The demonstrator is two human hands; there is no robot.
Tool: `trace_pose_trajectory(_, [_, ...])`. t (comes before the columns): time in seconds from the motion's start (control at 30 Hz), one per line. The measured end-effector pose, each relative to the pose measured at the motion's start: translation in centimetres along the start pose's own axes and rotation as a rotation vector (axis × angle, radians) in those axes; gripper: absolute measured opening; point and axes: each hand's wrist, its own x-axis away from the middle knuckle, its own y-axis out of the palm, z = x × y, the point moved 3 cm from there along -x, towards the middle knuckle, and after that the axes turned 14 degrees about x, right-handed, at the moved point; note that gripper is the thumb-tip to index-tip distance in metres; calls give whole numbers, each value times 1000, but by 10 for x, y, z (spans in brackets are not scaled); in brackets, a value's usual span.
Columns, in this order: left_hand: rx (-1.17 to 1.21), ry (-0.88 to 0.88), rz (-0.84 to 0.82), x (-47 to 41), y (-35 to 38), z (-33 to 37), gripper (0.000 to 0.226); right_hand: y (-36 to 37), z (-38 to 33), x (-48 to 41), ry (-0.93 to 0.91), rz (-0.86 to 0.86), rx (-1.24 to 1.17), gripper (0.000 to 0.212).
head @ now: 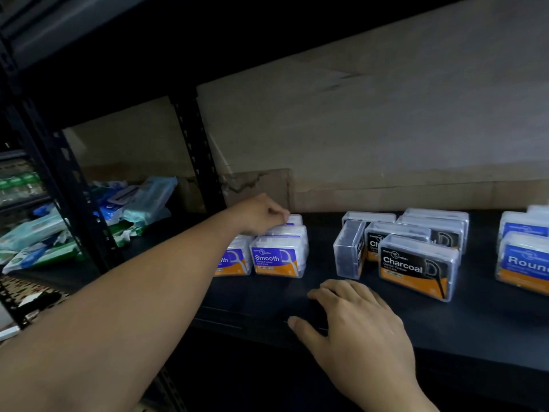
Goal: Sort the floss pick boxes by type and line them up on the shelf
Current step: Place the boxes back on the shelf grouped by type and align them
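Note:
Several clear floss pick boxes stand on a dark shelf (475, 328). At the left are purple-and-orange "Smooth" boxes (277, 260) in two rows. My left hand (261, 215) reaches over them, fingers pinched on a white-topped Smooth box at the back (294, 219). In the middle are black "Charcoal" boxes (416, 267), one clear box (349, 249) turned end-on beside them. Blue "Round" boxes (524, 263) stand at the right edge. My right hand (353, 319) rests flat on the shelf's front, fingers spread, holding nothing.
A black perforated upright (196, 150) divides this bay from the left one, where blue and green plastic packets (142, 200) lie piled. Brown cardboard (386, 129) lines the back. The shelf above (89, 31) hangs low overhead.

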Motion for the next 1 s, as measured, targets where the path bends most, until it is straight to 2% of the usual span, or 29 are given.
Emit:
trace_pose_trajectory(0.13, [2, 62, -28, 3, 5, 3, 30, -1, 1, 1, 45, 20, 7, 49])
trace_pose_trajectory(0.3, [-13, 82, -10, 9, 5, 0, 32, 3, 2, 2, -12, -3, -4, 58])
trace_pose_trajectory(0.53, [-59, 104, 69, 25, 2, -1, 46, 3, 2, 3, -2, 43, 13, 57])
trace_pose_trajectory(0.7, [-107, 204, 93, 57, -4, -11, 69, 3, 5, 3, -37, -6, -10, 60])
trace_pose_trajectory(0.83, [-229, 224, 75, 86, -8, -22, 101, 3, 1, 3, -19, -4, 21, 59])
trace_pose_trajectory(1.0, [-308, 133, 57, 97, -15, -55, 117, 7, 1, 3, 76, 13, 44, 56])
